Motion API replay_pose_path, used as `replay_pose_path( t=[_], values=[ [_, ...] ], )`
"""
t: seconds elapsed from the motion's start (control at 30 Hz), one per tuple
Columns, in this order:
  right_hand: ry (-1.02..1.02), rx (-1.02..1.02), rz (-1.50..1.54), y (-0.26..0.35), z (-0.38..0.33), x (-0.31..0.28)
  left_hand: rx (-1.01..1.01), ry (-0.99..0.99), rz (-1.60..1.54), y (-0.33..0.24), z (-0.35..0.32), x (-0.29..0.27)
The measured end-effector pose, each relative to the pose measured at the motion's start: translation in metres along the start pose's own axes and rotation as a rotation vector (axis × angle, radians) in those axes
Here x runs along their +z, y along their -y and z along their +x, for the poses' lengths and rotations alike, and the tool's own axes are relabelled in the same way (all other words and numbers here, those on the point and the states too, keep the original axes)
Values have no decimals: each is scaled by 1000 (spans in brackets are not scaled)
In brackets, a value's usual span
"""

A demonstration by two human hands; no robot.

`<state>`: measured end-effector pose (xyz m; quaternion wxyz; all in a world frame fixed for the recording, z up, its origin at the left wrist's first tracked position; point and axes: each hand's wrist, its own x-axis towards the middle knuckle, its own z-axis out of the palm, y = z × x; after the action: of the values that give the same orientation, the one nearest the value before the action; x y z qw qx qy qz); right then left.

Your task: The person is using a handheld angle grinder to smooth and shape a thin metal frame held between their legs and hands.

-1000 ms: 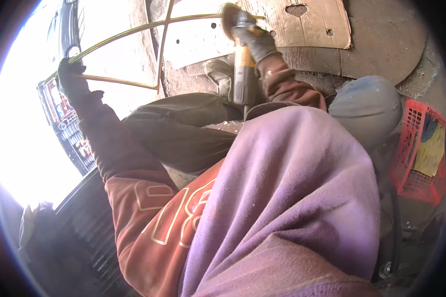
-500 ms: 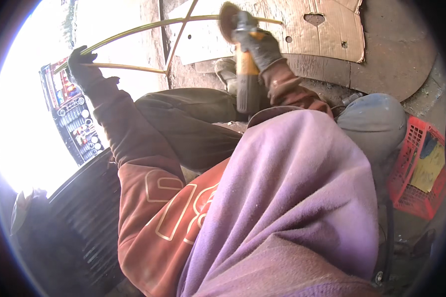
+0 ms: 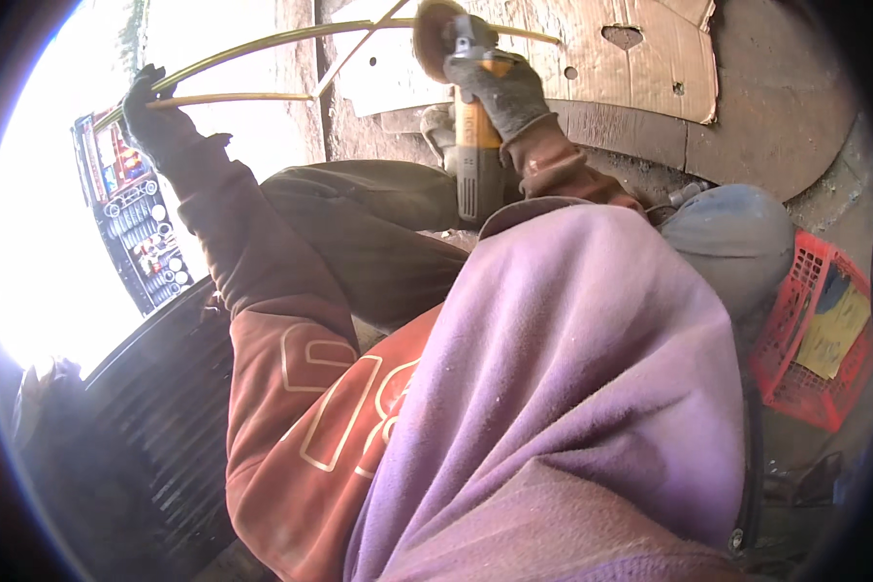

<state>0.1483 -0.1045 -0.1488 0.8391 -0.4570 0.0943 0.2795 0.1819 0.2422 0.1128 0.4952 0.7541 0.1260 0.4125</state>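
Note:
My gloved left hand [image 3: 160,126] is closed around the left end of a thin frame of yellowish metal bars [image 3: 262,48], where a long curved bar and a shorter straight one come together. A crossing bar joins them further right. In my gloved right hand [image 3: 509,92] is an angle grinder [image 3: 478,150] with a yellow and dark body, held upright with its head at the top. Its round brownish disc [image 3: 435,41] lies over the curved bar near that bar's right part. Whether disc and bar touch, I cannot tell.
Beyond the grinder lies a sheet of cardboard [image 3: 640,82] with holes, on brown boards [image 3: 776,126]. A red plastic crate [image 3: 771,364] stands at my right. To the left are a rack-like thing with small round parts [image 3: 145,233] and a dark ribbed panel [image 3: 179,427].
The frame and my left hand have shifted slightly left and away from me. The grinder has moved a little the same way, its disc still over the curved bar.

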Motion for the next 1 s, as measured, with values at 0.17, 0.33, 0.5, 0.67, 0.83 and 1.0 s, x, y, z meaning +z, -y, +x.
replay_pose_path(
  t=[0.17,0.33,0.5,0.67,0.83,1.0],
  values=[
    [-94,30,-115,-17,16,-49,-119,-49,-53,6,5,-11],
    [-137,147,-37,-42,50,-66,0,98,-161,29,23,-28],
    [-15,-88,-179,-24,16,-38,-70,58,-247,28,20,-7],
    [-225,223,30,-53,29,-75,-127,169,-319,44,37,-36],
    [-14,69,13,-21,8,-30,-80,167,-367,26,22,-19],
    [-6,52,-50,-24,8,-31,-110,143,-396,23,23,-17]
  ],
)
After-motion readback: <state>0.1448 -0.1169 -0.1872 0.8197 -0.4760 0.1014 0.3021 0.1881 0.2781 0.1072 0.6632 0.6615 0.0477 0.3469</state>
